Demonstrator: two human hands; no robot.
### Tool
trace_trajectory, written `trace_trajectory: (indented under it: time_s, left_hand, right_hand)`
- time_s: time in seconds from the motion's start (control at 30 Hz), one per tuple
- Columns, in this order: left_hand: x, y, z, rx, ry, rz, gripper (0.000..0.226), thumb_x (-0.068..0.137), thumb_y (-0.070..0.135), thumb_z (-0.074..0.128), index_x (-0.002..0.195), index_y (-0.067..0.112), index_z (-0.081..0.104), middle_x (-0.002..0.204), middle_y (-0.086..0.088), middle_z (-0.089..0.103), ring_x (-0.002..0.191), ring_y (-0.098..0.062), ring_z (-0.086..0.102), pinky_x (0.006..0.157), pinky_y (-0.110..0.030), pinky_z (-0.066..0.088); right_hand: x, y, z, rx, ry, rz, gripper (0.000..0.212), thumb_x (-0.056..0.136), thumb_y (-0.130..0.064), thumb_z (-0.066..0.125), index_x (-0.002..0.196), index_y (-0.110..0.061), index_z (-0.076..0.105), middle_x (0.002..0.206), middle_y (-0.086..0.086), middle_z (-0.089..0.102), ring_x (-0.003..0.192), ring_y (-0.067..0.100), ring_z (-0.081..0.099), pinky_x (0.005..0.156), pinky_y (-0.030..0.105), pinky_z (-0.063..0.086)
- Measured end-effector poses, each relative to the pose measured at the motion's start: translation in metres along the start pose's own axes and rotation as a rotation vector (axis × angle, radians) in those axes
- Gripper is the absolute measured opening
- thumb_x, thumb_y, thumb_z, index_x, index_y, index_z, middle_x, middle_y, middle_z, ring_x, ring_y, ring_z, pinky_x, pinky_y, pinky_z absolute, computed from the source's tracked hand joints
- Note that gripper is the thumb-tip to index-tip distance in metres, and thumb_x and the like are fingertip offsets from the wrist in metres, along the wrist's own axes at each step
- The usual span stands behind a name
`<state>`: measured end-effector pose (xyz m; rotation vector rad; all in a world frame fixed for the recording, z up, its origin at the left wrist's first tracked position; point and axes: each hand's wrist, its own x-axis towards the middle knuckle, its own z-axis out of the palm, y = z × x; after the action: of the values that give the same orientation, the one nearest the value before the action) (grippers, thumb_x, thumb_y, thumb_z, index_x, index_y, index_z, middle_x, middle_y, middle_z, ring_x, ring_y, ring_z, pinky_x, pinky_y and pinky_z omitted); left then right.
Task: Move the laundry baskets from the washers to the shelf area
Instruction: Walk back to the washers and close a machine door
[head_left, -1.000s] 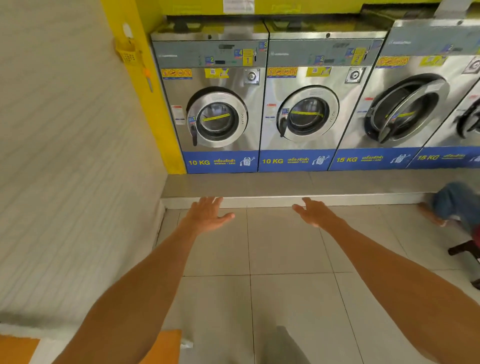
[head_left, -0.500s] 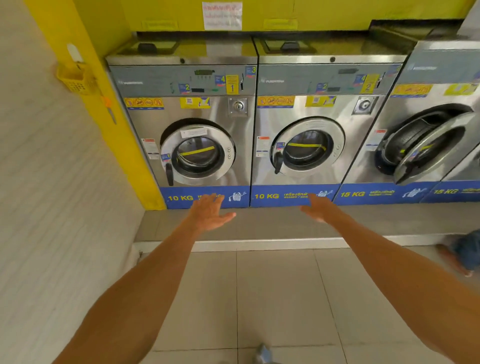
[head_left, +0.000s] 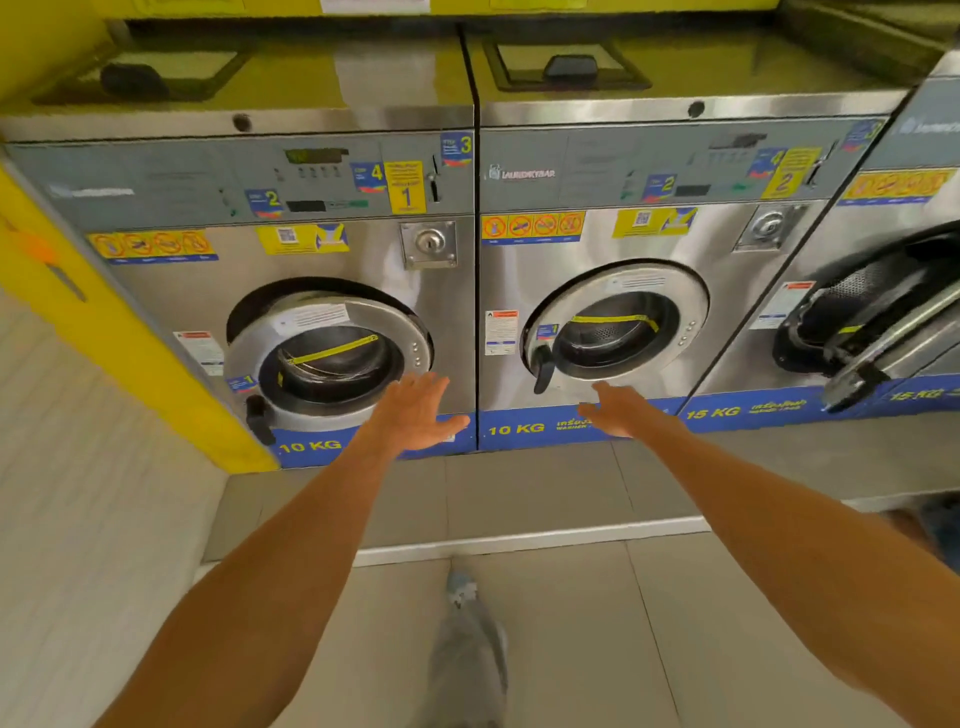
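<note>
No laundry basket shows in the head view. Two steel 10 KG washers stand side by side in front of me: the left washer (head_left: 291, 249) and the right washer (head_left: 649, 244), both with round doors pushed to. My left hand (head_left: 415, 413) is stretched out with fingers spread, empty, in front of the left washer's lower right corner. My right hand (head_left: 621, 410) reaches forward, fingers apart and empty, below the right washer's door (head_left: 613, 332).
A 15 KG washer (head_left: 883, 322) at the right has its door swung open. The machines stand on a raised grey step (head_left: 519, 499) with a white edge. A yellow pillar (head_left: 104, 332) and a white wall bound the left. My shoe (head_left: 467, 644) is on the tiled floor.
I have walked closer to the two washers, which now fill the view. Both arms stay stretched forward with open hands.
</note>
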<state>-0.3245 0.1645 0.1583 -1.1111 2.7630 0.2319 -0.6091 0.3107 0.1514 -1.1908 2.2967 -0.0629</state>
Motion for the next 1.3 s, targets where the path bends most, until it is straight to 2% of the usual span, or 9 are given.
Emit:
trace_trajectory:
  time_s: [0.13, 0.23, 0.33, 0.5, 0.57, 0.7, 0.9, 1.17, 1.3]
  left_hand:
    - [0.089, -0.017, -0.01, 0.05, -0.046, 0.096, 0.08, 0.084, 0.07, 0.045, 0.14, 0.011, 0.044, 0.139, -0.012, 0.051, 0.127, -0.035, 0.048, 0.104, -0.048, 0.041]
    - [0.146, -0.021, -0.023, 0.232, -0.099, 0.341, 0.081, 0.086, 0.067, 0.045, 0.143, 0.01, 0.041, 0.147, -0.014, 0.043, 0.135, -0.035, 0.038, 0.111, -0.047, 0.033]
    - [0.195, -0.016, -0.034, 0.334, -0.128, 0.546, 0.087, 0.084, 0.07, 0.035, 0.146, 0.009, 0.041, 0.152, -0.015, 0.039, 0.142, -0.035, 0.031, 0.117, -0.047, 0.025]
    - [0.265, -0.006, -0.042, 0.479, -0.072, 0.708, 0.083, 0.085, 0.067, 0.047, 0.144, 0.009, 0.045, 0.153, -0.017, 0.039, 0.146, -0.036, 0.025, 0.12, -0.051, 0.018]
    - [0.281, -0.004, -0.041, 0.568, -0.032, 0.754, 0.082, 0.086, 0.062, 0.052, 0.146, 0.007, 0.041, 0.157, -0.018, 0.032, 0.148, -0.038, 0.021, 0.121, -0.054, 0.016]
    - [0.297, -0.004, -0.037, 0.639, 0.003, 0.731, 0.083, 0.089, 0.055, 0.054, 0.151, 0.006, 0.029, 0.161, -0.02, 0.019, 0.15, -0.039, 0.01, 0.12, -0.056, 0.013]
    - [0.304, -0.017, -0.022, 0.646, -0.004, 0.559, 0.092, 0.086, 0.055, 0.059, 0.154, 0.005, 0.022, 0.161, -0.024, 0.013, 0.151, -0.039, 0.007, 0.121, -0.056, 0.01]
    - [0.306, -0.026, -0.015, 0.726, 0.023, 0.52, 0.095, 0.089, 0.056, 0.052, 0.155, 0.004, 0.009, 0.163, -0.02, 0.003, 0.152, -0.033, -0.003, 0.12, -0.056, 0.009]
    - [0.303, -0.019, -0.009, 0.7, 0.025, 0.459, 0.094, 0.089, 0.057, 0.052, 0.155, 0.003, 0.011, 0.163, -0.021, 0.003, 0.152, -0.033, -0.003, 0.121, -0.055, 0.005]
  right_hand:
    - [0.076, -0.007, -0.009, 0.02, -0.042, 0.061, 0.064, 0.101, -0.046, 0.042, 0.151, -0.008, 0.029, 0.145, 0.018, 0.046, 0.131, 0.033, 0.048, 0.099, 0.04, 0.041]
    - [0.122, -0.013, -0.01, 0.06, -0.047, 0.078, 0.062, 0.101, -0.042, 0.043, 0.149, -0.005, 0.032, 0.145, 0.021, 0.047, 0.132, 0.036, 0.046, 0.101, 0.04, 0.041]
    - [0.156, -0.015, -0.008, 0.111, -0.062, 0.118, 0.058, 0.101, -0.039, 0.044, 0.148, -0.006, 0.035, 0.144, 0.022, 0.047, 0.131, 0.038, 0.046, 0.1, 0.042, 0.041]
    - [0.22, -0.013, 0.003, 0.235, -0.035, 0.165, 0.047, 0.1, -0.032, 0.047, 0.135, -0.001, 0.045, 0.132, 0.026, 0.055, 0.124, 0.041, 0.05, 0.095, 0.043, 0.042]
    - [0.245, -0.013, 0.012, 0.314, -0.028, 0.184, 0.045, 0.1, -0.03, 0.046, 0.133, 0.001, 0.045, 0.131, 0.026, 0.055, 0.121, 0.042, 0.053, 0.093, 0.043, 0.044]
    - [0.288, -0.019, 0.033, 0.406, -0.046, 0.219, 0.04, 0.099, -0.022, 0.046, 0.131, 0.002, 0.044, 0.129, 0.026, 0.056, 0.118, 0.042, 0.056, 0.09, 0.046, 0.046]
    - [0.322, -0.022, 0.057, 0.459, -0.084, 0.268, 0.04, 0.096, -0.009, 0.048, 0.134, 0.002, 0.042, 0.13, 0.022, 0.056, 0.118, 0.04, 0.057, 0.091, 0.045, 0.048]
    - [0.313, -0.004, 0.077, 0.478, 0.022, 0.256, 0.045, 0.098, -0.029, 0.052, 0.131, 0.001, 0.046, 0.122, 0.026, 0.059, 0.112, 0.043, 0.06, 0.091, 0.047, 0.049]
    - [0.282, 0.017, 0.088, 0.458, 0.015, 0.28, 0.043, 0.095, -0.024, 0.054, 0.131, -0.002, 0.051, 0.123, 0.027, 0.059, 0.112, 0.043, 0.058, 0.089, 0.045, 0.05]
